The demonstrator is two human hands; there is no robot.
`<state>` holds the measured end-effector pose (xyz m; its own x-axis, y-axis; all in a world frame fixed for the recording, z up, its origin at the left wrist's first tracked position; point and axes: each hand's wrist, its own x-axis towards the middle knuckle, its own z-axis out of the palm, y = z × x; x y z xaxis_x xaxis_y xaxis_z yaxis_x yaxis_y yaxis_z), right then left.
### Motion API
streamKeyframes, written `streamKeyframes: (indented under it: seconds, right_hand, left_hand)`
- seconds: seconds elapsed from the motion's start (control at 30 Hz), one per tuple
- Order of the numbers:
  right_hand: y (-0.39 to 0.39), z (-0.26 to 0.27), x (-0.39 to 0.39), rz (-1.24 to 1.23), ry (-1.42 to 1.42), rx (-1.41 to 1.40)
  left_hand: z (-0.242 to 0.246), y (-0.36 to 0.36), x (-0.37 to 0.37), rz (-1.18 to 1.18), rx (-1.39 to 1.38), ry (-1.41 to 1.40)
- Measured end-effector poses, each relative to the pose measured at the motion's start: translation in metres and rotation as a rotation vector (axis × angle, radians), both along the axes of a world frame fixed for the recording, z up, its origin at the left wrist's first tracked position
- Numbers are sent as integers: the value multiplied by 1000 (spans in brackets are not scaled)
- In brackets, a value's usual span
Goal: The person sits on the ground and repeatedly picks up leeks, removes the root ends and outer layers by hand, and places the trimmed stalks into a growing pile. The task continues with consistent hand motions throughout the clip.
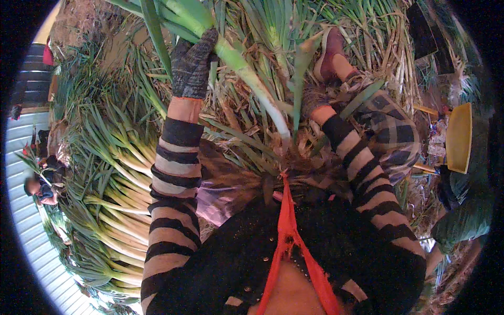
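Note:
My left hand [191,65], in a dark knitted glove, grips a large green onion [246,73] at the base of its leaves. The onion's white shank slants down towards my lap, its root end against the dry leaves there. My right hand [317,98], in a similar glove, rests low among leaf scraps near my bent leg; leaves cover its fingers, so I cannot tell whether it holds anything. A loose green leaf [298,86] stands upright just left of it. Torn leaves [236,106] lie between my arms.
Rows of green onions [122,220] lie at the left, with more piled at the top right [370,35]. A person [41,189] is at the far left beside a corrugated wall. A yellow container [458,138] stands at the right. My shoe [330,55] is ahead.

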<state>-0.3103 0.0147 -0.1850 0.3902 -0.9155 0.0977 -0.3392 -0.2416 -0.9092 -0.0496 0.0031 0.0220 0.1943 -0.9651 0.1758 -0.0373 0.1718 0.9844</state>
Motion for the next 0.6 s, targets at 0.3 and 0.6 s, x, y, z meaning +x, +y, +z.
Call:
streamKeyframes:
  seconds: [0.3,0.6]
  right_hand:
    - [-16,173,82,177,-129,-253]
    - [62,75,65,592,-273,-18]
  left_hand:
    - [-10,-4,-10,88,78,-44]
    - [-32,-43,30,121,84,567]
